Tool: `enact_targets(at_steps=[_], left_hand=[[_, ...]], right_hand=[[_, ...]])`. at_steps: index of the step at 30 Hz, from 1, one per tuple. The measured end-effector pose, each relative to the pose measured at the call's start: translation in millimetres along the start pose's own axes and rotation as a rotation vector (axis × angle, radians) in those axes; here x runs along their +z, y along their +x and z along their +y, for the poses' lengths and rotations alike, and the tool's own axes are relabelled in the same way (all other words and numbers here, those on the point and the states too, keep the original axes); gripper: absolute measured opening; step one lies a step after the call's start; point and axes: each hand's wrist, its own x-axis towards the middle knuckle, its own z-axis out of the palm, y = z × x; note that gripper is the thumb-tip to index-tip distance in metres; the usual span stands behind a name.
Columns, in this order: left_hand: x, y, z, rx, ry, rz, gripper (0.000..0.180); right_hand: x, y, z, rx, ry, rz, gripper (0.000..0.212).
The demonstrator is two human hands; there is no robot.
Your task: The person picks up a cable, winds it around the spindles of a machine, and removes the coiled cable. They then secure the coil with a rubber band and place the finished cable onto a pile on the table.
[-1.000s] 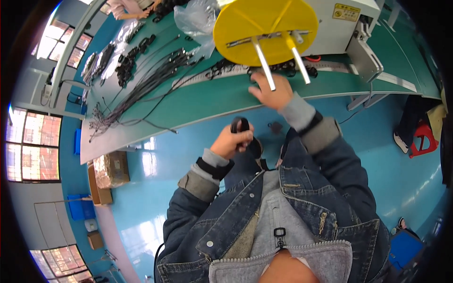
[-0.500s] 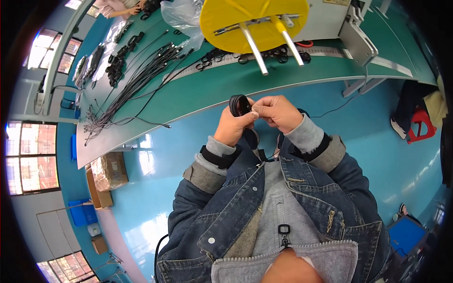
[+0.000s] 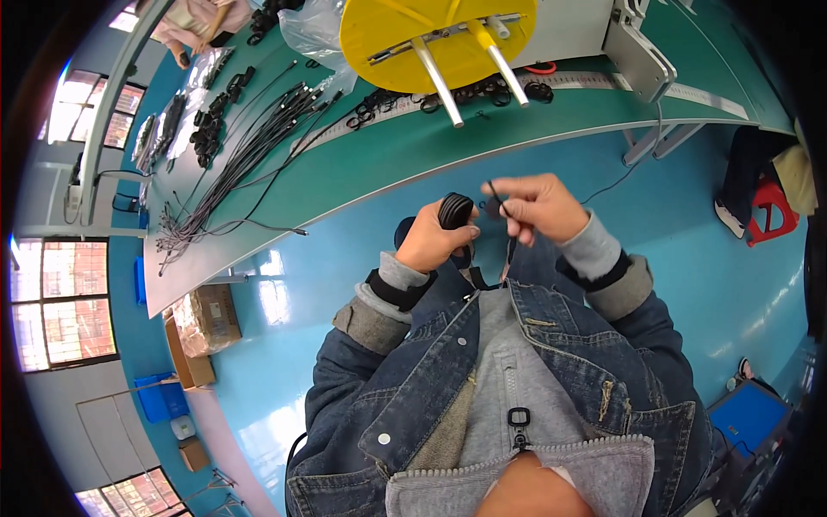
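Observation:
My left hand (image 3: 427,237) is wrapped round a coiled black cable (image 3: 455,209), held just off the table's near edge above my lap. A little to its right, my right hand (image 3: 544,208) pinches a thin black strip (image 3: 497,196) between thumb and forefinger. The strip looks like a short tie, though its kind is too small to make out. A gap separates the two hands. Beyond them, small black loops (image 3: 482,91) lie along a long metal ruler (image 3: 586,82) on the green table (image 3: 379,159).
A yellow disc (image 3: 396,43) with two metal rods juts over the table edge. At left lie a bundle of black cables (image 3: 250,168) and coiled cables (image 3: 207,138). Another person's hand (image 3: 202,45) is at the far left. A red stool (image 3: 769,211) stands at right, cardboard boxes (image 3: 211,319) at left.
My right hand has drawn away from the coil to the right, with the thin strip in its fingers. The left hand keeps the coil, now turned. The view has shifted slightly.

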Motion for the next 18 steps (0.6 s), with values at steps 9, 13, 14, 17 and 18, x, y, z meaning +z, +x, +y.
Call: enact_targets(at_steps=[9,13,14,17,18], left_hand=[[12,5,0,0.23,0.542,-0.049,0.039],[2,3,-9,0.448,0.239,-0.001,0.047],[-6,0,-13,0.319,-0.06,-0.109,0.046],[-23,-8,-11,0.057,-0.656,-0.3,0.046],[-25,-8,-7,-0.002,-0.751,-0.252,0.041]], right_hand=[[6,39,4,-0.759,-1.122,0.041,0.034],[11,38,8,-0.312,-0.368,-0.081,0.028],[12,35,10,-0.08,-0.004,-0.138,0.026],[13,30,34,-0.034,0.432,-0.046,0.021],[12,28,45,-0.002,0.654,0.008,0.018]])
